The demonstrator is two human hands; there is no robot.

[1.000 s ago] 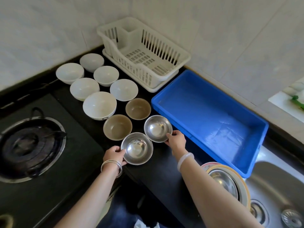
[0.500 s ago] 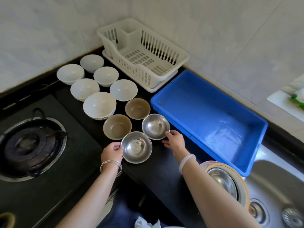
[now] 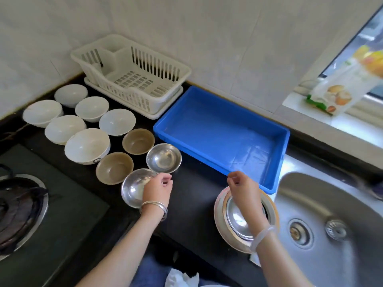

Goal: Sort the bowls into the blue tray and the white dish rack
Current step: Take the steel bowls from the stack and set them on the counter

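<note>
Several white bowls [image 3: 87,145] stand on the black counter at left, with two brown bowls [image 3: 138,141] beside them. Two steel bowls sit in front: the far steel bowl [image 3: 163,158] and the near steel bowl [image 3: 131,189]. My left hand [image 3: 157,189] hovers over the near one's right rim, fingers loosely curled, holding nothing. My right hand [image 3: 242,185], also empty with fingers bent down, hangs over a stack of bowls [image 3: 268,206] by the sink; a steel bowl [image 3: 236,220] lies on top. The blue tray [image 3: 217,129] and the white dish rack [image 3: 182,71] hold nothing.
A gas burner [image 3: 18,210] lies at the left edge. The steel sink [image 3: 331,204] is at the right, just past the stack. A printed packet [image 3: 339,90] leans on the windowsill at the upper right. Tiled wall runs behind the rack and tray.
My right hand left the far steel bowl and moved right, over the stack by the sink. My left hand shifted from the near steel bowl's left rim to its right side.
</note>
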